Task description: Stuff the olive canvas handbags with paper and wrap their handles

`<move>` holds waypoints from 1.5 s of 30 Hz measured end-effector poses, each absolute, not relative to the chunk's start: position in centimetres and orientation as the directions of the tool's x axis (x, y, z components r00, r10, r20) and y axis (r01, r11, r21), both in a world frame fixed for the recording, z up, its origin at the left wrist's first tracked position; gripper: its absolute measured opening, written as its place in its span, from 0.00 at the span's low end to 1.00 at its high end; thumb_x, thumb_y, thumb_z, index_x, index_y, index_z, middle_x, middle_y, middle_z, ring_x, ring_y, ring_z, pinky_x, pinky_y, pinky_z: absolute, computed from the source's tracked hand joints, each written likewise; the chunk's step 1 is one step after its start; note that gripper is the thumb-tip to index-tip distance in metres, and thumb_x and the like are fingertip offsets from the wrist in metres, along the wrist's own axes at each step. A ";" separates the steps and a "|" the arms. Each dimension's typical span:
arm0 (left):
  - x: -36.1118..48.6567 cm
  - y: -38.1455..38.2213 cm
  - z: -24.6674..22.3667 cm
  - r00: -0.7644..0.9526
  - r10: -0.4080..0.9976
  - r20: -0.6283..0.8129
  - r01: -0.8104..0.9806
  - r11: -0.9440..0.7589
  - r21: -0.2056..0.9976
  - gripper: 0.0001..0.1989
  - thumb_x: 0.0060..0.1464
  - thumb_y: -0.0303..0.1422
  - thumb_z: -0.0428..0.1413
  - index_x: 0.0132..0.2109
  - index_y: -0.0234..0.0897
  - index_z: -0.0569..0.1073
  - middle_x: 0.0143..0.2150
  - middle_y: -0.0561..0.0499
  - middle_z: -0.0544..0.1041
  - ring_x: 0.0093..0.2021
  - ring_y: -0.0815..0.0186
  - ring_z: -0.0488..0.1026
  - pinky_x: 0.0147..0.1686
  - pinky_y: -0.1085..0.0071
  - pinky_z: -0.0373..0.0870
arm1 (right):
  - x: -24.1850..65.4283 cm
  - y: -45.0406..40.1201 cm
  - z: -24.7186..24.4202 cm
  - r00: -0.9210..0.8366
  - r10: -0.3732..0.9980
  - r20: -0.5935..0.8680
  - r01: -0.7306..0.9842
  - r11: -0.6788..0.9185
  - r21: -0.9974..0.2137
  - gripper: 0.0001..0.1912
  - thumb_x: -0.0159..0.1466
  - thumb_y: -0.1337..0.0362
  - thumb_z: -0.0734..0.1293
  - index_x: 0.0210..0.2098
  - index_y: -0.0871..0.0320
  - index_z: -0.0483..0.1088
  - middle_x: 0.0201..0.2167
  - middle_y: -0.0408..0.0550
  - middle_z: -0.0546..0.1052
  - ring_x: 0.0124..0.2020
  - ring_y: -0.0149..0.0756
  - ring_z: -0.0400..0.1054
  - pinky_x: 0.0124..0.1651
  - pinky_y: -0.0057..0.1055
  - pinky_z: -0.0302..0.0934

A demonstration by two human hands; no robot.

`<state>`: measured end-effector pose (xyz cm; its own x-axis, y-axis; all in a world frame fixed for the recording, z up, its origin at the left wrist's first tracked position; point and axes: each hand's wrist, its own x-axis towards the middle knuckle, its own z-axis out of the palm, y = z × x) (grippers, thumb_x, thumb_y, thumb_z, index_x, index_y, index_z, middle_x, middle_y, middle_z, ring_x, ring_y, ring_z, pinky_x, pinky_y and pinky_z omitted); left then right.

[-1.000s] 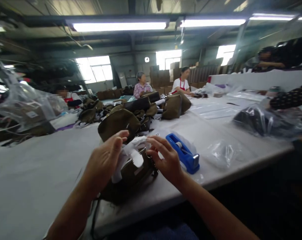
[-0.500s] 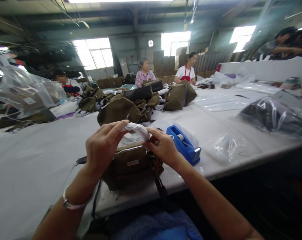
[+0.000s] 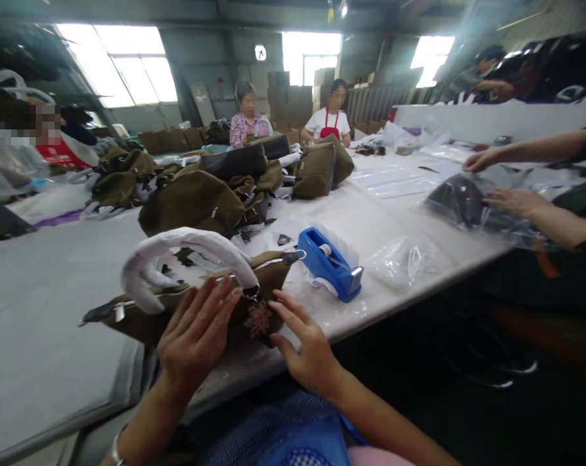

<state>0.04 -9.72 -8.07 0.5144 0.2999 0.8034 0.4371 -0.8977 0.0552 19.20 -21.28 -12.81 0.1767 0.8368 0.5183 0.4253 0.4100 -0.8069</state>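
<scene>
An olive bag (image 3: 273, 272) with a zipped top stands at the table's near edge. Its arched handles (image 3: 179, 239) are wrapped in white material. My left hand (image 3: 195, 333) lies against the bag's near side, fingers stretched out, holding nothing. Beside it on the right, my right hand (image 3: 305, 346) has its fingers apart, next to a dark reddish charm (image 3: 258, 319) hanging below the handle's end. Whether its fingertips touch the charm cannot be made out.
A blue tape dispenser (image 3: 331, 265) sits right of the bag, near clear plastic (image 3: 402, 262). Olive bags (image 3: 190, 204) are piled behind. At right, another person's hands (image 3: 511, 197) touch a plastic-wrapped dark item (image 3: 455, 200). Two people sit across the table.
My hands have let go of the white-wrapped handle and moved lower. The bag is turned, with both handles and the charm showing. Another person's hands have come in at right. The view has shifted.
</scene>
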 end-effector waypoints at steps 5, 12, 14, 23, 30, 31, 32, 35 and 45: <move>1.3 -10.2 -8.7 0.652 0.287 0.701 0.313 -0.945 0.095 0.31 0.60 0.20 0.53 0.68 0.45 0.67 0.65 0.48 0.73 0.63 0.57 0.73 0.68 0.59 0.61 | 21.0 -19.6 -13.3 0.236 0.814 0.530 0.316 0.451 -0.834 0.21 0.70 0.71 0.62 0.61 0.54 0.70 0.63 0.53 0.71 0.62 0.39 0.68 0.59 0.36 0.70; 1.4 -11.9 -6.9 0.222 0.848 0.482 -0.020 -0.490 0.872 0.09 0.60 0.31 0.60 0.46 0.44 0.83 0.49 0.51 0.84 0.52 0.60 0.80 0.57 0.63 0.75 | 27.0 -22.7 -15.5 0.095 0.913 0.397 0.702 0.222 -0.677 0.12 0.68 0.70 0.68 0.48 0.54 0.80 0.45 0.50 0.80 0.46 0.39 0.76 0.52 0.34 0.70; 1.2 -12.1 -6.7 0.137 0.914 0.382 -0.291 -0.331 0.897 0.08 0.60 0.33 0.60 0.44 0.43 0.83 0.45 0.51 0.84 0.48 0.62 0.81 0.51 0.68 0.79 | 26.8 -23.4 -15.9 -0.032 0.955 0.296 0.764 0.214 -0.608 0.15 0.66 0.71 0.70 0.52 0.53 0.78 0.48 0.49 0.79 0.46 0.37 0.76 0.50 0.31 0.70; 0.7 -13.3 -6.7 0.352 0.886 0.302 -0.331 -0.184 0.925 0.07 0.60 0.31 0.61 0.42 0.40 0.84 0.46 0.48 0.83 0.41 0.64 0.82 0.44 0.71 0.81 | 25.0 -21.5 -17.0 -0.015 0.985 0.173 0.910 0.085 -0.406 0.06 0.69 0.70 0.66 0.38 0.58 0.76 0.40 0.48 0.77 0.45 0.39 0.72 0.45 0.29 0.65; 0.9 -14.5 -7.3 0.483 0.836 0.259 -0.201 -0.182 0.962 0.07 0.61 0.32 0.61 0.42 0.39 0.84 0.46 0.46 0.83 0.39 0.64 0.81 0.41 0.72 0.80 | 25.3 -21.8 -16.0 -0.200 0.973 0.113 0.928 0.226 -0.297 0.09 0.71 0.72 0.63 0.44 0.58 0.75 0.46 0.49 0.77 0.49 0.38 0.69 0.49 0.30 0.64; 1.0 -14.6 -7.4 0.481 0.842 0.246 -0.201 -0.167 0.965 0.07 0.61 0.32 0.61 0.42 0.39 0.84 0.46 0.46 0.83 0.39 0.64 0.81 0.41 0.72 0.80 | 25.4 -21.7 -15.7 -0.238 0.967 0.094 0.926 0.255 -0.279 0.09 0.71 0.72 0.63 0.43 0.58 0.75 0.45 0.49 0.77 0.47 0.38 0.69 0.49 0.30 0.64; 1.1 -14.6 -7.3 0.472 0.850 0.232 -0.202 -0.152 0.968 0.07 0.61 0.33 0.61 0.42 0.39 0.84 0.45 0.46 0.83 0.38 0.64 0.81 0.40 0.72 0.80 | 25.5 -21.4 -15.4 -0.280 0.957 0.074 0.921 0.290 -0.261 0.09 0.70 0.73 0.63 0.41 0.59 0.75 0.43 0.50 0.77 0.45 0.38 0.70 0.47 0.30 0.64; 1.3 -14.5 -7.2 0.436 0.878 0.200 -0.201 -0.122 0.972 0.07 0.60 0.34 0.62 0.42 0.38 0.84 0.45 0.45 0.84 0.38 0.64 0.81 0.39 0.72 0.80 | 25.8 -20.3 -14.4 -0.418 0.908 0.015 0.887 0.411 -0.208 0.10 0.67 0.77 0.64 0.37 0.61 0.76 0.38 0.52 0.77 0.40 0.39 0.70 0.41 0.31 0.65; 1.1 -16.0 -8.9 0.518 0.853 0.060 -0.102 -0.008 0.995 0.12 0.62 0.37 0.60 0.48 0.38 0.83 0.42 0.45 0.84 0.35 0.65 0.78 0.34 0.73 0.76 | 24.4 -21.1 -14.7 -0.498 0.858 0.128 0.843 0.513 -0.163 0.11 0.71 0.74 0.59 0.44 0.62 0.73 0.38 0.54 0.80 0.35 0.41 0.75 0.33 0.32 0.68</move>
<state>1.11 -15.98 -8.90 0.5180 0.8533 0.0599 -0.1019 -0.0080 0.9948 24.44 -21.07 -14.66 -0.4978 0.8578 0.1282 0.8427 0.5133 -0.1627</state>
